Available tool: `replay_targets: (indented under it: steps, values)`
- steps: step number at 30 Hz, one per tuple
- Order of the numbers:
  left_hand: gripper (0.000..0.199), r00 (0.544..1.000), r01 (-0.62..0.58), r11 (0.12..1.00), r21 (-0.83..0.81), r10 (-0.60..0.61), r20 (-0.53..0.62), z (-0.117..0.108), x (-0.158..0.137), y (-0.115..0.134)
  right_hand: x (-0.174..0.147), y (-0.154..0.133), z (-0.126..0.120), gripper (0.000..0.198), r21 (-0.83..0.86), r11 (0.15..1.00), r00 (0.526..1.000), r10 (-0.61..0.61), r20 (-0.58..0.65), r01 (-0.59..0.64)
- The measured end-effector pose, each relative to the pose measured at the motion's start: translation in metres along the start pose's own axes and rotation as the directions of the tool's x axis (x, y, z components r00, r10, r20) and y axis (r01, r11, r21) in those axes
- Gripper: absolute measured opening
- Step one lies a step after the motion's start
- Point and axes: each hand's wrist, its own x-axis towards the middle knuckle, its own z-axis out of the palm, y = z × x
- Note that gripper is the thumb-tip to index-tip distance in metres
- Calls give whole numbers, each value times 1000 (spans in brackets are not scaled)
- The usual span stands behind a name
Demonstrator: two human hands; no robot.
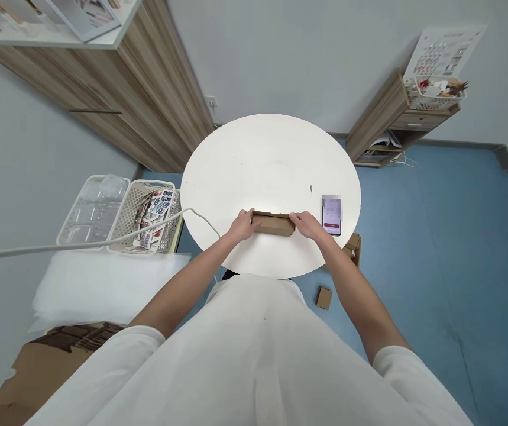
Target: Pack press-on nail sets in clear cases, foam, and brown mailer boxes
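Observation:
A small brown cardboard box (pixel 274 224) is held level between my two hands at the near part of the round white table (pixel 271 148). My left hand (pixel 242 225) grips its left end, with the thumb toward the inner side. At the other end, my right hand (pixel 306 224) closes on the right corner, its thumb along the top edge. The box looks long and shallow; I cannot tell what, if anything, lies inside. Just right of my right hand, a phone (pixel 332 215) with a lit screen rests on the table.
A white cable (pixel 147 228) crosses from the left onto the table. Baskets of clear packs (pixel 89 207) and stickers (pixel 158 204) stand left, above white sheeting (pixel 103 284). Small cardboard boxes (pixel 323 297) lie on the floor. Wooden cabinets (pixel 160 89) flank the wall.

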Motion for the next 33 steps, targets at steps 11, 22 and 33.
replay_targets:
  steps: [11,22,33]
  values:
    - [44,979,-116,992,-50,106,-173,2,-11,6,-2,4,1,52,115,988,995,97,28,-99]
    - [38,983,-151,984,-99,139,-123,1,-11,0,-8,10,-3,39,253,965,998,56,29,-61]
    - [38,986,-124,986,-113,110,-124,2,-10,1,-6,19,-8,38,190,981,998,-24,-55,34]
